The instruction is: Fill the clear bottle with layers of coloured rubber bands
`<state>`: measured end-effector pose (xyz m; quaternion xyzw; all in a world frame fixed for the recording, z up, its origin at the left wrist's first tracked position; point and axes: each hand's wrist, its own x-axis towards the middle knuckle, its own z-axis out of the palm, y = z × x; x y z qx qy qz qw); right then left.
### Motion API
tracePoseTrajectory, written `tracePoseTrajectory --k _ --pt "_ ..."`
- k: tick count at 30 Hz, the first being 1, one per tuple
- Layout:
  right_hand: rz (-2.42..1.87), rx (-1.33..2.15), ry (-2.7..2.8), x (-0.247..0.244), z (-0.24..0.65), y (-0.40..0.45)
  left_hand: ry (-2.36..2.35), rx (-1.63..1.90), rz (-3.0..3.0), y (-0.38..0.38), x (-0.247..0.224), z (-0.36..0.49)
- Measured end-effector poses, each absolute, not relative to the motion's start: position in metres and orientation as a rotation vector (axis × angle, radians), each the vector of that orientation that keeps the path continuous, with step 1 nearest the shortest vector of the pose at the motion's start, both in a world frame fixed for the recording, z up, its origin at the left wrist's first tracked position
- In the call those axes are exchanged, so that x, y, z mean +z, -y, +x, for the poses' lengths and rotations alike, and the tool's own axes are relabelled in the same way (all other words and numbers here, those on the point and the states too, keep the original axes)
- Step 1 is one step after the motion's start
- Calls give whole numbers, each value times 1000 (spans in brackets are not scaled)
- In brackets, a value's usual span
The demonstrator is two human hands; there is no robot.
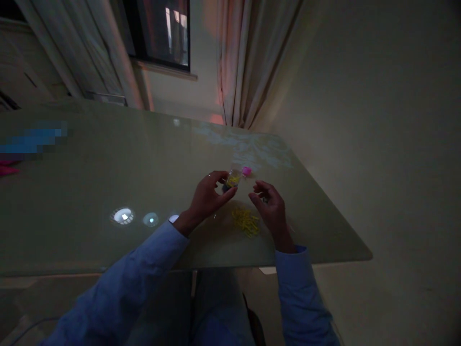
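Note:
A small clear container (234, 178) with yellow pieces inside is held tilted between the thumb and fingers of my left hand (210, 194). Just beyond it lies a pink cap (247, 171) on the glossy table (90, 178). My right hand (269, 204) hovers to the right of the container, its thumb and fingertips curled with a small gap between them, and I see nothing held there. Below and between both hands, a loose pile of thin yellow pieces (246, 222) rests on the tabletop.
At the far left of the table are a blurred blue item (32, 139) and a pink item (7, 168). The table's right edge slants toward a pale wall. Curtains (237, 62) and a window stand behind the table. Lamp reflections show on its surface.

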<state>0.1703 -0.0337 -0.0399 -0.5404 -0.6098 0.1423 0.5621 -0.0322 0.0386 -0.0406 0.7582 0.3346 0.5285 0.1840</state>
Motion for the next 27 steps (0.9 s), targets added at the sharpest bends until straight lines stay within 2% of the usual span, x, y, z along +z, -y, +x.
tracePoseTrajectory --k 5,16,27 --pt "-1462 229 1674 -34 181 51 -964 1517 2187 -44 -45 -33" --pt "-1840 304 1981 -23 193 109 -979 1531 2255 -44 -44 -35" --pt "-1988 352 2138 -20 195 99 -856 1401 2439 -39 -46 -37"
